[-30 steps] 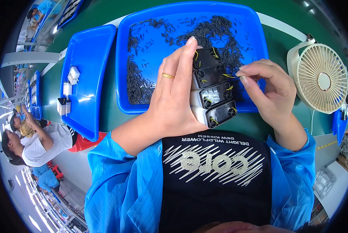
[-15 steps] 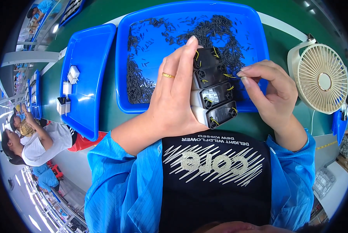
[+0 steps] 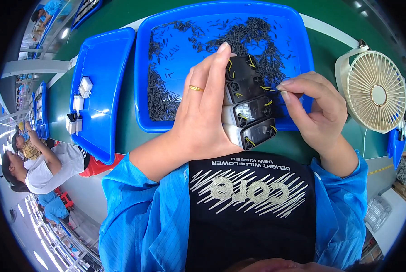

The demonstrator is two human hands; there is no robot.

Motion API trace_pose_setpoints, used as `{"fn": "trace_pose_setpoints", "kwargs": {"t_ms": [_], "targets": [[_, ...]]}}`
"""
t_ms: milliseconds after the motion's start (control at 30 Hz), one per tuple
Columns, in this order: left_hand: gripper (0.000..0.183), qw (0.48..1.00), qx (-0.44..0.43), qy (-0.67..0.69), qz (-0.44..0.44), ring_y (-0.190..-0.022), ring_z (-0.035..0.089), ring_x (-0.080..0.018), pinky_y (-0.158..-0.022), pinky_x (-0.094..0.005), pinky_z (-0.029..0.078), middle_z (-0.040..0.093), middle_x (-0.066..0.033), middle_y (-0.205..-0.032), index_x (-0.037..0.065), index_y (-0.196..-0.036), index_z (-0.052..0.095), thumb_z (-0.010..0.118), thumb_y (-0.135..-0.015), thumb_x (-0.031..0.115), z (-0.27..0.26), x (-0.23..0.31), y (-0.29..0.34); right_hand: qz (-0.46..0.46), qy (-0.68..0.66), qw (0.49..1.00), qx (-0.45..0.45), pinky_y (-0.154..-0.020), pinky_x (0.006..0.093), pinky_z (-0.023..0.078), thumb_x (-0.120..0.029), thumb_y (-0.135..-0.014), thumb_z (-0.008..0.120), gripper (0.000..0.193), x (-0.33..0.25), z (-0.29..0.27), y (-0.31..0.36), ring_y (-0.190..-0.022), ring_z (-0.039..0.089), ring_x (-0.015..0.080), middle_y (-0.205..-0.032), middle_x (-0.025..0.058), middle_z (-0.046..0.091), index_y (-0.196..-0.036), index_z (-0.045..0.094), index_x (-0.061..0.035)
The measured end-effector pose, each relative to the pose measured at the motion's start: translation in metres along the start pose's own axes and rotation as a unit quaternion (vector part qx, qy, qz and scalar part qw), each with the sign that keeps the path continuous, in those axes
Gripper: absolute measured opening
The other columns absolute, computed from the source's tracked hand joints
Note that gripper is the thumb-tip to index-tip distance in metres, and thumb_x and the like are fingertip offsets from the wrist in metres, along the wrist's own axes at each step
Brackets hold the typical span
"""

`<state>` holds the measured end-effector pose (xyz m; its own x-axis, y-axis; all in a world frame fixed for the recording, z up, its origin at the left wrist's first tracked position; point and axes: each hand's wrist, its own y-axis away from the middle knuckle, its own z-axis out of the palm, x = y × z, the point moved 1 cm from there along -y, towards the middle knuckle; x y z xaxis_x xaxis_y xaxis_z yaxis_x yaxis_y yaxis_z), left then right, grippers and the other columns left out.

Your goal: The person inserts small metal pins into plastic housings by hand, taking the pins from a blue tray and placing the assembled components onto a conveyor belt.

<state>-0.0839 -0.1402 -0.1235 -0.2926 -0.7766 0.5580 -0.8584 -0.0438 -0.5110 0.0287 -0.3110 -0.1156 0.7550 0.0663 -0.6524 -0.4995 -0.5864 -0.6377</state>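
Observation:
My left hand (image 3: 198,109) is wrapped round a row of several white plastic housings with black ends (image 3: 253,112). The housings are pressed side by side, black ends turned to the right. Short yellow wires (image 3: 266,88) stick out of those ends. Just right of the wires is my right hand (image 3: 318,102), thumb and forefinger pinched together at a wire's tip. Whatever lies between those fingertips is too small to make out. Beneath both hands is a large blue tray (image 3: 145,81) with a great many short black tube-like pieces (image 3: 252,34) scattered inside.
A second blue tray (image 3: 105,72) stands to the left, with several white housings (image 3: 78,103) along its left edge. At the right is a round cream desk fan (image 3: 379,96). Both trays rest on a green table (image 3: 60,102). Other people (image 3: 53,167) sit far left.
My right fingertips have shifted very slightly at the yellow wire. The left hand and the housings look almost the same as before.

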Motion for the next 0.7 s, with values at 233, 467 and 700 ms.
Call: {"fn": "trace_pose_setpoints", "kwargs": {"t_ms": [233, 467, 700], "targets": [[0.113, 1.0, 0.001, 0.006, 0.0, -0.113, 0.047, -0.0397, -0.095, -0.0431, 0.041, 0.041, -0.0276, -0.13, -0.012, -0.138, 0.024, 0.087, -0.054, 0.03, 0.0007, -0.0005, 0.0004, -0.002, 0.011, 1.0, -0.002, -0.057, 0.0261, 0.048, 0.008, -0.069, 0.07, 0.022, -0.0001, 0.0003, 0.0003, -0.066, 0.063, 0.0176, -0.079, 0.0079, 0.068, -0.088, 0.068, -0.0024], [0.113, 1.0, -0.003, 0.0, 0.008, -0.111, 0.048, -0.0395, -0.093, -0.0434, 0.041, 0.042, -0.0269, -0.127, -0.012, -0.138, 0.023, 0.087, -0.055, 0.029, 0.0016, 0.0, -0.0013, -0.035, 0.033, 0.999, -0.002, -0.056, 0.027, 0.048, 0.008, -0.068, 0.07, 0.022, -0.0006, -0.0004, -0.0012, -0.065, 0.063, 0.0196, -0.08, 0.0089, 0.067, -0.087, 0.067, -0.002], [0.11, 1.0, -0.011, 0.003, 0.016, -0.11, 0.048, -0.0387, -0.092, -0.0444, 0.041, 0.043, -0.0253, -0.126, -0.009, -0.139, 0.024, 0.085, -0.054, 0.025, 0.0021, 0.0021, -0.0005, -0.191, 0.115, 0.975, -0.009, -0.054, 0.029, 0.052, 0.005, -0.058, 0.071, 0.029, -0.0003, 0.0007, -0.0032, -0.064, 0.063, 0.0224, -0.081, 0.0103, 0.067, -0.087, 0.068, 0.0001]]}}
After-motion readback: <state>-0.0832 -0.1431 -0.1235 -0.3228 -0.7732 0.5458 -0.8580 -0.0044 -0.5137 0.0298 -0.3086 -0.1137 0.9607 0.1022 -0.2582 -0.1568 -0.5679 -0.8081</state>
